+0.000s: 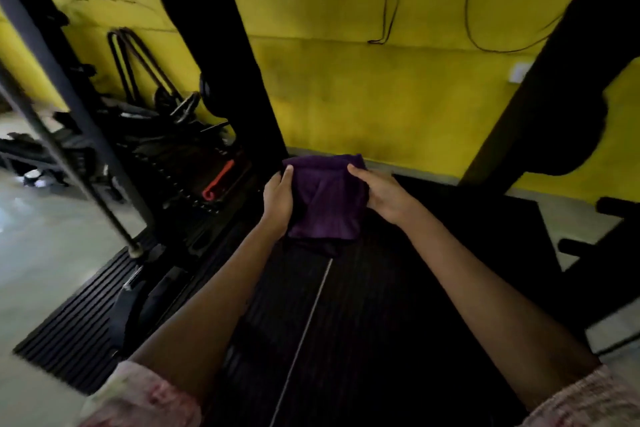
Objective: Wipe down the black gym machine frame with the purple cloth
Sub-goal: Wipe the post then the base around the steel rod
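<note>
From my head camera I count one purple cloth [327, 199], folded, held between my two hands: my left hand [278, 199] grips its left edge, my right hand [382, 192] its right. Two black frame uprights [221, 55] flank it, the left one just beside it. Below lies a dark ribbed mat [363, 305]; behind, a yellow wall [363, 87].

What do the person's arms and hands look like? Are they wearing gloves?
No gloves. Both the left hand and the right hand are bare, with bare forearms too. Short sleeves show near the bottom corners, light pinkish-white with a blotchy, textured pattern. No watch, rings or bracelets show.
</note>
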`<state>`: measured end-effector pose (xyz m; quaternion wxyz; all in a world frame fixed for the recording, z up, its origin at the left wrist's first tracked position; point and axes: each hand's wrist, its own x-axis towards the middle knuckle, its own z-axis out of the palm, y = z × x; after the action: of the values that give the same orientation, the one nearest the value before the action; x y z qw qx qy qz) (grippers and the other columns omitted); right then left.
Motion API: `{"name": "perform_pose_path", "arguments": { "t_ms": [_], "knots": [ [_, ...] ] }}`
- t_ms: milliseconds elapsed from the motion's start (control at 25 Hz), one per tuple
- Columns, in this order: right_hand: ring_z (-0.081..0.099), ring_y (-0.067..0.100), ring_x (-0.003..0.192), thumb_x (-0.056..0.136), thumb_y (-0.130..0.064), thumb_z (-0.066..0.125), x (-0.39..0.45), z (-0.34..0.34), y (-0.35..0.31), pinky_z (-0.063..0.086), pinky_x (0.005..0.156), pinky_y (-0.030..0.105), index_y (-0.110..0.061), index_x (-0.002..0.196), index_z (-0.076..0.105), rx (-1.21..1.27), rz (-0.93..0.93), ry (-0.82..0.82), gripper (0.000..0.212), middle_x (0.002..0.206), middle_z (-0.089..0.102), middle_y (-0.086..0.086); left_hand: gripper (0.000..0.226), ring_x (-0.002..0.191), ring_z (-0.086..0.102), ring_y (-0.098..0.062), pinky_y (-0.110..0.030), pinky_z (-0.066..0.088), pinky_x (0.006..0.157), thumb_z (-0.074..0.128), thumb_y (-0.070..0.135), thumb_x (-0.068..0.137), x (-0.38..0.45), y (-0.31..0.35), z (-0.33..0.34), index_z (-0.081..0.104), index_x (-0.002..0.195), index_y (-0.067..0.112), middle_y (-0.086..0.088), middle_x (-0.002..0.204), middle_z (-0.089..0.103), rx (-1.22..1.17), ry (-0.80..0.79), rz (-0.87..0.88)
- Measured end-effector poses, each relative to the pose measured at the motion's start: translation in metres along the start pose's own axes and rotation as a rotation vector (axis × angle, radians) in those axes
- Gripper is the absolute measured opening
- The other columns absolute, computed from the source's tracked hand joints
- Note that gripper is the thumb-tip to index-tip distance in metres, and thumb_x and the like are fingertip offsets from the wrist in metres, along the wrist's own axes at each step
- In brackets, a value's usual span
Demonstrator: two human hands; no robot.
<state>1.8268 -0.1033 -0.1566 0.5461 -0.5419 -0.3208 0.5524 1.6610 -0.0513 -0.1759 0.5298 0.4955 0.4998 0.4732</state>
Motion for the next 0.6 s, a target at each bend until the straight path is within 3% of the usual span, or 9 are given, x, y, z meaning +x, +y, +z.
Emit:
{"name": "perform_pose_path", "arguments": {
  "t_ms": [160,280,400,520,600],
  "knots": [
    [0.066,0.014,0.09,0.092,-0.028,0.061,0.008,-0.069,-0.029,0.054,0.07,0.028,-0.015,0.107,0.065,0.061,-0.038,0.226,0.02,0.105,0.069,0.003,0.031,0.067,0.047,-0.007,-0.007,0.038,0.045,0.042,0.03,0.102,0.033,0.012,0.09,0.051,0.083,0.007,0.003,0.076,0.05,0.017,-0.194,-0.014],
    [0.065,0.016,0.081,0.091,-0.024,0.063,-0.005,-0.114,-0.039,0.056,0.066,0.028,-0.009,0.107,0.064,0.14,-0.042,0.44,0.023,0.099,0.068,0.007,0.032,0.076,0.051,-0.015,-0.019,0.043,0.06,0.044,0.034,0.101,0.049,0.008,0.155,0.053,0.091,0.005,-0.002,0.082,0.054,0.032,-0.42,-0.023],
    [0.064,0.021,0.087,0.089,-0.024,0.064,-0.031,-0.153,-0.052,0.053,0.079,0.034,-0.006,0.108,0.065,0.237,-0.094,0.61,0.026,0.103,0.069,0.01,0.033,0.086,0.053,-0.021,-0.031,0.044,0.069,0.045,0.036,0.1,0.051,0.012,0.219,0.055,0.091,0.006,-0.007,0.091,0.057,-0.011,-0.655,-0.066],
    [0.068,0.016,0.082,0.091,-0.022,0.061,-0.067,-0.165,-0.062,0.054,0.078,0.029,-0.009,0.101,0.067,0.376,-0.191,0.666,0.018,0.095,0.072,0.004,0.031,0.095,0.056,-0.021,-0.032,0.044,0.081,0.042,0.037,0.101,0.04,0.031,0.266,0.059,0.1,0.011,-0.005,0.102,0.061,-0.053,-0.842,-0.108],
    [0.07,0.014,0.082,0.091,-0.019,0.059,-0.089,-0.166,-0.062,0.057,0.074,0.026,-0.008,0.106,0.065,0.454,-0.269,0.723,0.02,0.094,0.073,0.003,0.032,0.096,0.056,-0.02,-0.031,0.043,0.083,0.042,0.037,0.101,0.027,0.045,0.292,0.059,0.11,0.011,-0.004,0.104,0.061,-0.042,-0.976,-0.127]
  ]
}}
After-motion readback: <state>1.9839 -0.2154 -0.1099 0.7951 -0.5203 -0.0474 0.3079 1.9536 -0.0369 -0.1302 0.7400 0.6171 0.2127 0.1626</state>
